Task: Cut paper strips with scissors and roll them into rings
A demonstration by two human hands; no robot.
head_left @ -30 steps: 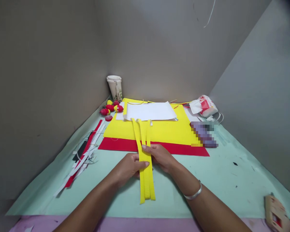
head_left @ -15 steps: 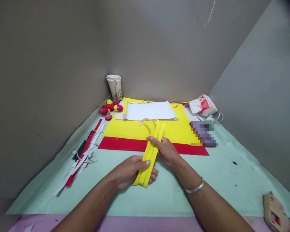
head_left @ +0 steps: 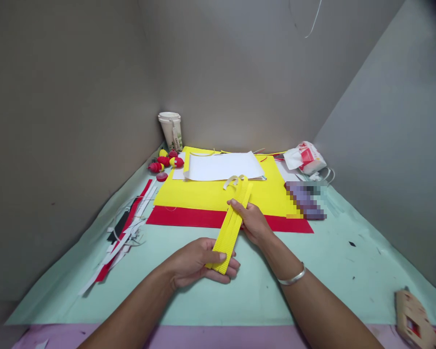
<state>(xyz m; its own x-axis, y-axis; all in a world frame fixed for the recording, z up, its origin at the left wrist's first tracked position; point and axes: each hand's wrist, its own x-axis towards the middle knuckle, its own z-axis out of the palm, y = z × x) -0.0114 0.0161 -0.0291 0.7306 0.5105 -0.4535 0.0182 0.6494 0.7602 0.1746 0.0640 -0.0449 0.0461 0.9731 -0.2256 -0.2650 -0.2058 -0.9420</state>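
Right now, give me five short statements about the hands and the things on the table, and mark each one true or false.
1. Both hands hold the yellow strips. True: left hand at the near end, right hand further up.
2. The white paper lies on the yellow sheet. True.
3. The cup stands at the far right. False: far left.
4. The right wrist is bare. False: it wears a bracelet.
5. The red sheet covers the yellow one. False: it lies underneath.
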